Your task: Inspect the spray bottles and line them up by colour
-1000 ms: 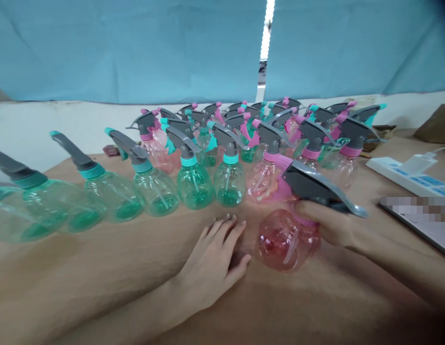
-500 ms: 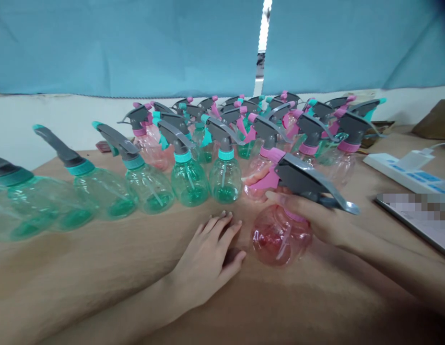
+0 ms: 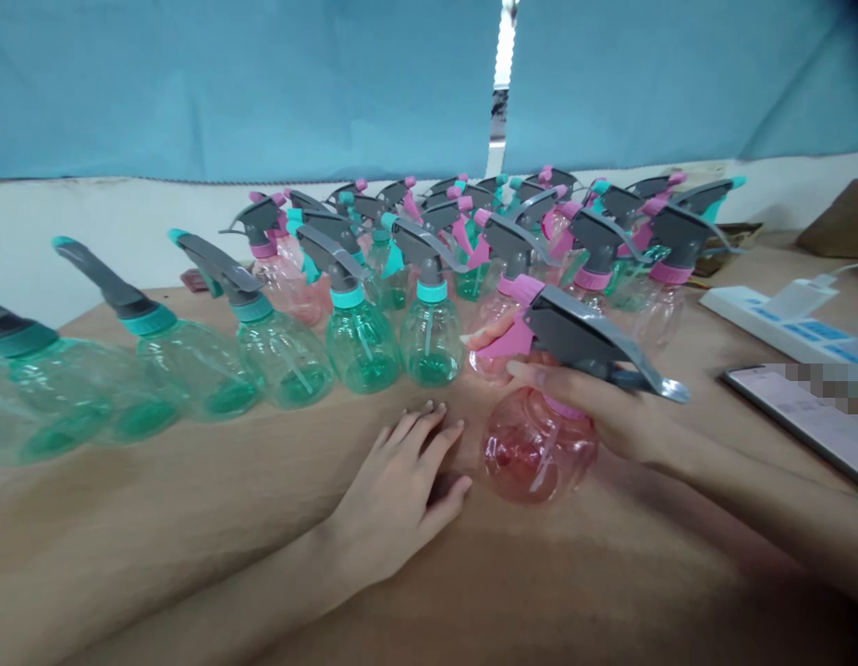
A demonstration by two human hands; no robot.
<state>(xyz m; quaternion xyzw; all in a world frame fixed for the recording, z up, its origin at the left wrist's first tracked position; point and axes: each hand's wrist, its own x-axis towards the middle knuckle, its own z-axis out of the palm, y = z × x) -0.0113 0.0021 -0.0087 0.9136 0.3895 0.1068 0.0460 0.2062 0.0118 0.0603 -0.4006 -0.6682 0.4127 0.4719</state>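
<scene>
My right hand [image 3: 595,407] is wrapped round the neck of a pink spray bottle [image 3: 533,453], its fingers at the pink trigger below the grey spray head. The bottle's round, see-through body leans slightly, close to the table top [image 3: 540,592]. To its left, my left hand [image 3: 408,472] lies on the table with the fingers stretched out, holding nothing. Just beyond the left fingertips stands a green spray bottle [image 3: 433,342] with a turquoise collar, and another green spray bottle [image 3: 363,347] is beside it.
More green spray bottles [image 3: 225,370] line the left side. Several pink and green spray bottles [image 3: 516,245] crowd together at the back. On the right are a white power strip [image 3: 754,324] with a plugged-in adapter and a phone [image 3: 803,416]. A blue cloth [image 3: 263,92] hangs behind.
The whole view has shifted slightly, with things sitting a little higher and further left. Both hands and the pink spray bottle keep nearly the same pose.
</scene>
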